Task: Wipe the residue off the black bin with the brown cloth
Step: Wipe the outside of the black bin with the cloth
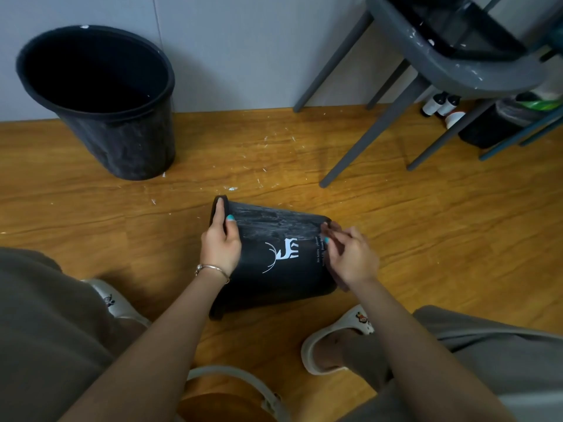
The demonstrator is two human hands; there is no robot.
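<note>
Left hand (220, 245) clamps the rim of the black bin (274, 263) lying on the floor; right hand (350, 257) pinches brown cloth (330, 228). Hard wiping could roll the bin or smear residue.

A second, upright round black plastic bin (100, 99) stands far left on the wooden floor (426, 214), against the grey wall (231, 50). Far right, a paint-flecked grey plastic chair (451, 68) shelters what look like small white bottles (440, 104).

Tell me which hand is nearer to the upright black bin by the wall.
Left. The left hand grips the rim of the lying bin, on the side toward the upright bin. The right hand is at the lying bin's base end, farther off.
</note>
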